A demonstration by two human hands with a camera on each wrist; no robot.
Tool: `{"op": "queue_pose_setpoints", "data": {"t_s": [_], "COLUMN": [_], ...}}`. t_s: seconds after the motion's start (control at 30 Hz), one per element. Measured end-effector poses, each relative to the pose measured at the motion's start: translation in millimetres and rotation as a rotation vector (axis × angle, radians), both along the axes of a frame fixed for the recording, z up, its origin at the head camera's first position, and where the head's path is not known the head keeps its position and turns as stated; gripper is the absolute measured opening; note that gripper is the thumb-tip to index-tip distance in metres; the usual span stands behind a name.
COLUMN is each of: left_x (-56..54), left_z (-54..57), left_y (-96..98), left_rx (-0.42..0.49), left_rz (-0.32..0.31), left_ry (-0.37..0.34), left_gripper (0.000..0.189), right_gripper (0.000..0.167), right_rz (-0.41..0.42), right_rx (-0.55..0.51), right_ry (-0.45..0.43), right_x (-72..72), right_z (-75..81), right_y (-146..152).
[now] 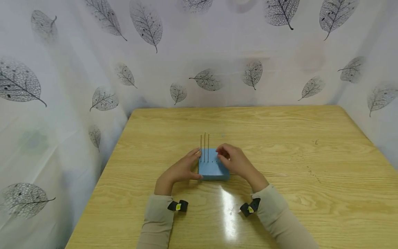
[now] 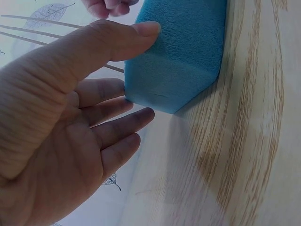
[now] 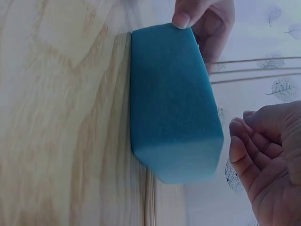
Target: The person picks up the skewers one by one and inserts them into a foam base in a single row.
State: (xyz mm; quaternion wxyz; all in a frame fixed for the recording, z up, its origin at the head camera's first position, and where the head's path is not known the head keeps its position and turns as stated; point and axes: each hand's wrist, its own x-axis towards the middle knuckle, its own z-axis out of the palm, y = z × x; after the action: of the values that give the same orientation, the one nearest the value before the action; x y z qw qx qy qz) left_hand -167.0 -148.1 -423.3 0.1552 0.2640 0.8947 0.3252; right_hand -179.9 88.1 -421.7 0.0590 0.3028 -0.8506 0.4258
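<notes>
A blue foam block lies on the table, with a row of small holes in its top. Three thin sticks stand upright in its left part. My left hand grips the block's left side; its thumb rests on the front face while the fingers reach along the side. Over the block's right part hovers my right hand, its fingers loosely curled and the thumb near the index fingertip. Nothing shows between these fingers in the right wrist view.
More thin sticks lie on the wooden table to the right of the block, partly behind the right forearm. A white curtain with a leaf print hangs behind the table and along its sides.
</notes>
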Motion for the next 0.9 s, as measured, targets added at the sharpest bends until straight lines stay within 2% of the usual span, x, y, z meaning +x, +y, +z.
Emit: {"op": "queue_pose_setpoints", "data": {"t_s": [0.17, 0.57, 0.9], "left_x": [0.5, 1.8, 2.0], "left_z": [0.0, 0.6, 0.4], "left_y": [-0.3, 0.2, 2.0], "left_rx": [-0.014, -0.015, -0.013], "left_rz": [-0.008, -0.008, 0.011], "left_ry": [0.003, -0.017, -0.044], "left_gripper": [0.092, 0.091, 0.091], "right_gripper": [0.014, 0.015, 0.013], "right_rz": [-0.013, -0.106, -0.139], "right_rx": [0.005, 0.014, 0.046], "right_ry": [0.023, 0.015, -0.017], "right_x": [2.2, 4.5, 6.7], "right_z": [0.4, -4.0, -6.4], "right_y": [14.8, 49.6, 79.7]}}
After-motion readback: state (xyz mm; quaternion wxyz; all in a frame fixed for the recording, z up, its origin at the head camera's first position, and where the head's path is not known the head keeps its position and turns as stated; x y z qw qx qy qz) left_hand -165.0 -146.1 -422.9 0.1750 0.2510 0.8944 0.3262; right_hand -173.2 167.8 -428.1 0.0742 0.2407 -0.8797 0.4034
